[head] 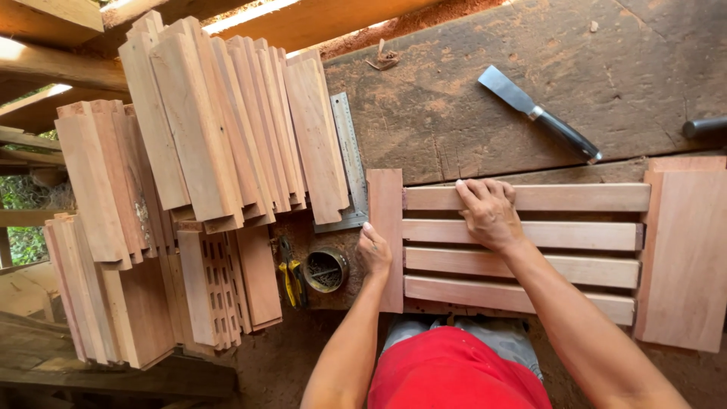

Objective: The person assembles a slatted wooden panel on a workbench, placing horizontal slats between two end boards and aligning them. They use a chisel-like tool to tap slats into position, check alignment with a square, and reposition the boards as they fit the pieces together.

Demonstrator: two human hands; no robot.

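Left hand [373,254]: grip closed on the outer edge of the upright end board [386,238], thumb on top, pressing it in toward the slat ends. Right hand [488,213]: no grip as such, fingers spread flat, palm down over the top two slats [530,216], pinning them.

To do it well, I'd judge: keep the end board square and butted tight to all four slat ends, hold even gaps, keep weight on the slats so nothing creeps.

Frame lies on the bench [454,113] right in front of the body, second end board [685,254] at far right. Chisel [541,115] beyond the slats, apart. Steel square [350,163], tin of nails [326,270], yellow-handled pliers [291,276], stacked cut boards [219,121] to the left.
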